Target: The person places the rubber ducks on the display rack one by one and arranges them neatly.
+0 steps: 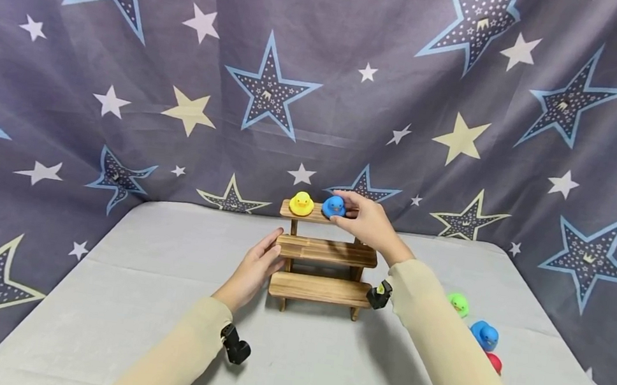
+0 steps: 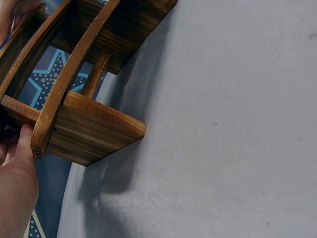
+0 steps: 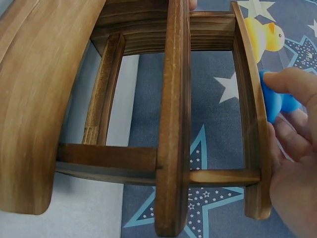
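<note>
A three-tier wooden stand (image 1: 322, 289) stands on the cloth-covered table. My left hand (image 1: 254, 270) holds the left end of its middle shelf, thumb against the wood in the left wrist view. On the top shelf, a yellow rubber duck (image 1: 301, 204) sits at the left. Beside it, my right hand (image 1: 365, 220) grips a blue rubber duck (image 1: 334, 206) from the right side, with the thumb in front. From the right wrist view, the blue duck (image 3: 271, 101) is at the top shelf, partly hidden by the fingers. The middle and bottom shelves bear no ducks.
Right of the stand, a green duck (image 1: 459, 304), another blue duck (image 1: 484, 335) and a red object (image 1: 494, 363) lie on the table. My right sleeve partly covers the red one. A star-patterned curtain (image 1: 321, 91) hangs behind the table.
</note>
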A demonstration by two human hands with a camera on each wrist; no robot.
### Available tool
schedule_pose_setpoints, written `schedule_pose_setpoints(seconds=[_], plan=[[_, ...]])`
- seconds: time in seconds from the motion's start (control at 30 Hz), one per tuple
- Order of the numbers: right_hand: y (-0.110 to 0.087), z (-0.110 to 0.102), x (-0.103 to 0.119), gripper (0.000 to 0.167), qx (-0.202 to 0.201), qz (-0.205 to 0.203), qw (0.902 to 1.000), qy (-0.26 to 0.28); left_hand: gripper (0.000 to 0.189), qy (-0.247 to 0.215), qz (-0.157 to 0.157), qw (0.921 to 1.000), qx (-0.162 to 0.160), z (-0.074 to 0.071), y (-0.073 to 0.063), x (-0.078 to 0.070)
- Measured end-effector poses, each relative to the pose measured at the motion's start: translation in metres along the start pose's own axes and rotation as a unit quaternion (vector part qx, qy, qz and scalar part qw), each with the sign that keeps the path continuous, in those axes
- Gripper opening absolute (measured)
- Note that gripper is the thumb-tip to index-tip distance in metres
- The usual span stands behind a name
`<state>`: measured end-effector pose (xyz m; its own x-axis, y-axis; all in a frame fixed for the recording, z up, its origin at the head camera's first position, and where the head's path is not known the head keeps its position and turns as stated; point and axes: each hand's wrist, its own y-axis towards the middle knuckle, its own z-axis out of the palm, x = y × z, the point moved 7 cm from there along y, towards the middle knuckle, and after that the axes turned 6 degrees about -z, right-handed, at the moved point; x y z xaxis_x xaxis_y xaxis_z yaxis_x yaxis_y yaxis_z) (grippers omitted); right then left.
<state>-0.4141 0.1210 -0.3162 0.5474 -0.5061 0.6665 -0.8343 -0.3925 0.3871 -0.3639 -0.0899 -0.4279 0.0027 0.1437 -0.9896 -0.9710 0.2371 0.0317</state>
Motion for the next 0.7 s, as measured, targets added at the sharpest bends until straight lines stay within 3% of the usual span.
schedule_pose_setpoints(seconds=[0.7], plan=[[0.0011,0.0012,0.0003,0.056,-0.003,0.008,0.9999,-0.014,0.053,-0.003,-0.002,1.0000,0.001,-0.0001,-0.0003,-0.0002]])
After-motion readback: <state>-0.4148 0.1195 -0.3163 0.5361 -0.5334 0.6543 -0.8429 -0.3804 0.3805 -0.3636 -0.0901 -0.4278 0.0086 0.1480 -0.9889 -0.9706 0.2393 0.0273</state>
